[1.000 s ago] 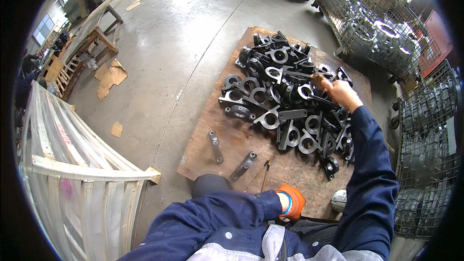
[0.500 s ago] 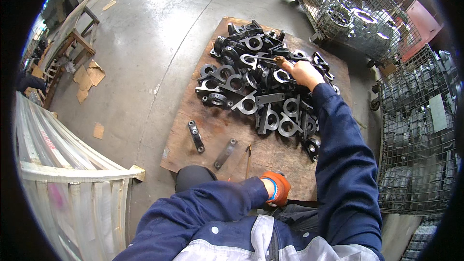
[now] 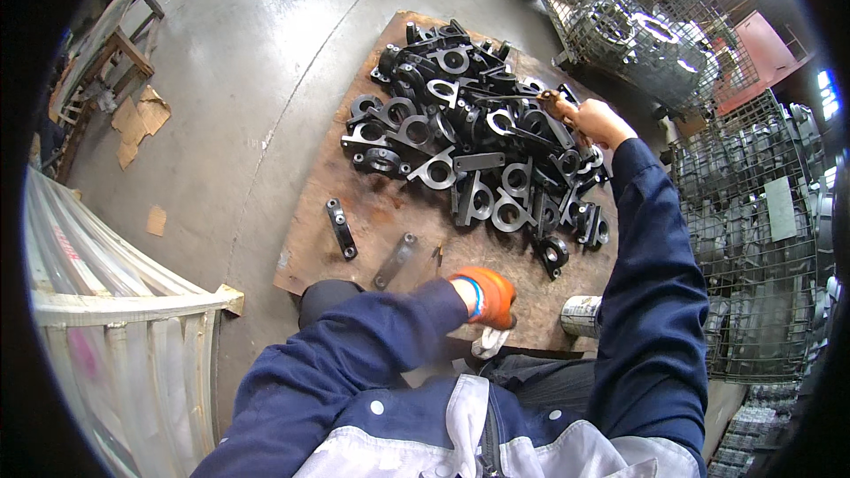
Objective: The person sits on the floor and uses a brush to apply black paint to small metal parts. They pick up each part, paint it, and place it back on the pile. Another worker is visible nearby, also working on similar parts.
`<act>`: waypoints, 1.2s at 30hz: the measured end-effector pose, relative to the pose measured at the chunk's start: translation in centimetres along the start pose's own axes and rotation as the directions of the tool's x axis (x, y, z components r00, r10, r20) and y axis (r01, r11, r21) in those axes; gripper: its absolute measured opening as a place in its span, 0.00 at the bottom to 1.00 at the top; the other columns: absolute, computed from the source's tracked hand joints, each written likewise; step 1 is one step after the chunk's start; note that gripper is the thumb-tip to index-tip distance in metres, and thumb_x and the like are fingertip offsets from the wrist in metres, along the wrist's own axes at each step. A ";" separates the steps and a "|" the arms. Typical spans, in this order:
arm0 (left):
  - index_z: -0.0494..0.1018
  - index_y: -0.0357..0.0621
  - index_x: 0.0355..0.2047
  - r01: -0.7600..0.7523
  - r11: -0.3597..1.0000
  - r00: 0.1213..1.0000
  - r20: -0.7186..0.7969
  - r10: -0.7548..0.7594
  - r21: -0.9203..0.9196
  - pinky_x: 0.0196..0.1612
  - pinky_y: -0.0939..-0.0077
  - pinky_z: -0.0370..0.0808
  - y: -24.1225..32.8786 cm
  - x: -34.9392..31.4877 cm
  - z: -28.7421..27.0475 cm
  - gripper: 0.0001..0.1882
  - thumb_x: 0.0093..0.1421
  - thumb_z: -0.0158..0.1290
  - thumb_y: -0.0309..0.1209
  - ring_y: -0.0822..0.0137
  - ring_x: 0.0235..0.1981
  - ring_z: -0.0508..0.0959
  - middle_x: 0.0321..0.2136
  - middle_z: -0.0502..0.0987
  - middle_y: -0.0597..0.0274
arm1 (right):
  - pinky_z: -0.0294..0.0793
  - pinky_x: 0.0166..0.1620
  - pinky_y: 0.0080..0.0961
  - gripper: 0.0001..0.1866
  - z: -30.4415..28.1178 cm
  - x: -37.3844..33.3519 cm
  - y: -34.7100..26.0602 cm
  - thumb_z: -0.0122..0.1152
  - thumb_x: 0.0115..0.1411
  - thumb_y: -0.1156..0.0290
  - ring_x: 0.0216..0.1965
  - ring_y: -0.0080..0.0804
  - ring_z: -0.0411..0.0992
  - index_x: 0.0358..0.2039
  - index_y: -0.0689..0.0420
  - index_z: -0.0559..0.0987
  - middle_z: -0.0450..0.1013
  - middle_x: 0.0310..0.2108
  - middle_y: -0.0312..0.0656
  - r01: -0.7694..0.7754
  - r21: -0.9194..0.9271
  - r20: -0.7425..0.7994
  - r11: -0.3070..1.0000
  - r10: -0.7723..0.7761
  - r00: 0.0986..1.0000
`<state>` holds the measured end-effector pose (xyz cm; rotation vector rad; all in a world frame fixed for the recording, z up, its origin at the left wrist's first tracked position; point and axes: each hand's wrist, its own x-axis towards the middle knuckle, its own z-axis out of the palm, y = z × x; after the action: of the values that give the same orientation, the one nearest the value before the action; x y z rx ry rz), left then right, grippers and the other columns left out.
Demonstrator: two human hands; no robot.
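Since half a second ago, the right hand (image 3: 599, 122) has been shifted further right over the pile of black ring brackets (image 3: 478, 137), and the handling is now centred, it seems, on that side. A slim rod (image 3: 500, 97) appears to be pinched in its grip, the fingers drawn closed around one end. The left hand (image 3: 490, 295), gloved in orange, has been carried slightly forward over the near edge of the wooden board (image 3: 372, 226); its fingers are curled, but whether anything is held cannot be told, though a pale item (image 3: 487, 343) is seen just below it. A white can (image 3: 581, 315), hidden in the last view, is exposed again beside the right sleeve.

One can, one flat plate (image 3: 479, 161) on the pile and two bar-shaped brackets (image 3: 340, 228) set apart on the board are counted. The piled ring brackets are too overlapped to be counted reliably.
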<state>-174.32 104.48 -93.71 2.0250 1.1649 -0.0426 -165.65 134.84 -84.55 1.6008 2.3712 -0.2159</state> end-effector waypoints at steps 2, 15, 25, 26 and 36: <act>0.82 0.45 0.34 0.088 0.996 0.996 -0.020 -0.087 0.028 0.41 0.60 0.77 -0.6 0.0 -0.6 0.20 0.54 0.48 0.45 0.51 0.35 0.82 0.31 0.82 0.50 | 0.76 0.36 0.40 0.45 -0.9 -0.9 0.2 0.38 0.63 0.32 0.26 0.48 0.78 0.25 0.66 0.82 0.77 0.22 0.53 0.039 -0.070 0.042 0.997 -0.036 0.998; 0.80 0.42 0.42 0.079 0.996 0.993 0.087 -0.083 0.051 0.47 0.54 0.75 0.7 0.9 -0.6 0.23 0.53 0.51 0.45 0.48 0.45 0.79 0.42 0.80 0.47 | 0.76 0.35 0.37 0.40 -0.6 -3.0 3.0 0.43 0.62 0.34 0.27 0.43 0.79 0.24 0.64 0.82 0.76 0.19 0.48 -0.005 -0.108 -0.056 0.994 -0.001 0.998; 0.82 0.48 0.37 0.079 0.994 0.995 0.053 -0.083 0.079 0.39 0.60 0.77 1.6 0.0 0.3 0.19 0.56 0.50 0.46 0.52 0.36 0.81 0.33 0.82 0.52 | 0.75 0.37 0.44 0.20 3.1 -3.3 -2.7 0.42 0.69 0.59 0.34 0.55 0.77 0.53 0.57 0.73 0.76 0.31 0.56 0.335 -0.246 0.048 0.910 -0.334 0.941; 0.81 0.48 0.37 0.087 0.992 0.992 0.081 -0.095 0.092 0.39 0.60 0.77 1.8 0.0 0.3 0.19 0.56 0.50 0.46 0.52 0.36 0.81 0.33 0.82 0.52 | 0.75 0.40 0.45 0.22 3.4 -3.7 -3.4 0.41 0.69 0.56 0.36 0.57 0.76 0.48 0.59 0.76 0.77 0.33 0.57 0.312 -0.110 0.057 0.944 -0.307 0.950; 0.81 0.48 0.38 0.097 0.995 0.994 0.049 -0.097 0.015 0.42 0.61 0.77 0.6 0.3 0.8 0.19 0.55 0.52 0.47 0.51 0.38 0.81 0.36 0.81 0.50 | 0.74 0.44 0.43 0.36 4.0 -4.7 -5.3 0.42 0.65 0.39 0.39 0.55 0.77 0.34 0.64 0.82 0.77 0.34 0.59 0.195 -0.049 -0.209 0.980 -0.201 0.957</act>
<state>-173.43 104.02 -94.01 1.9656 1.2337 -0.1479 -168.36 127.61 -87.07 1.4364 2.6871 -0.0511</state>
